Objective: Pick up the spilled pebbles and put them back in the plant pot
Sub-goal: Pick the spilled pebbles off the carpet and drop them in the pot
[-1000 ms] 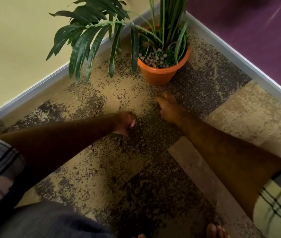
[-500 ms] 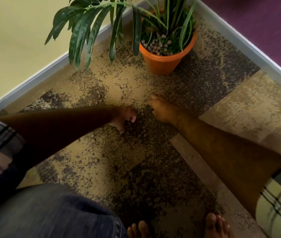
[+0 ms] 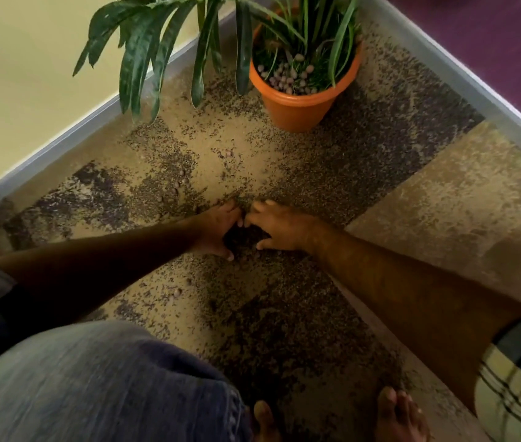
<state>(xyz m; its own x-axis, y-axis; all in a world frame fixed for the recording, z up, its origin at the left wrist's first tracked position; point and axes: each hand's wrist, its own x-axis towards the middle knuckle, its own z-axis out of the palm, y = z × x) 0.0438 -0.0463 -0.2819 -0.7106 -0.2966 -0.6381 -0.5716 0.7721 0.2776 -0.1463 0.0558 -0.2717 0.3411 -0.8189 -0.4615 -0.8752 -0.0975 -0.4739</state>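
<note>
On the mottled tan-and-dark carpet point(image 3: 444, 193) in the room's corner, the view has dropped and pulled nearer than a second ago, so the jeans-clad knee point(image 3: 93, 384) and bare toes point(image 3: 399, 413) now fill the bottom edge. Near the top stands the orange pot point(image 3: 297, 106), upright on the carpet close to the grey skirting point(image 3: 61, 145), its long green leaves point(image 3: 144, 59) drooping over the floor to its left; the pot sits higher in frame than before. Both forearms reach in from the sides in plaid sleeves. A second ago the two hands were apart with fingers curled; now they have come together, index fingertips almost meeting. Left hand point(image 3: 217, 228) lies palm down with fingers spread flat on the carpet, thumb stretched toward the knee. Right hand point(image 3: 278, 228) mirrors it, fingers straight and splayed, thumb pointing inward. Between them they ring a small dark patch of carpet; whether pebbles lie inside it cannot be told. Many pebbles point(image 3: 287, 78) rest in the pot among the stems. Loose ones dot the carpet: a pair point(image 3: 228, 152) beyond the hands toward the pot, and another point(image 3: 177, 292) below the left forearm
</note>
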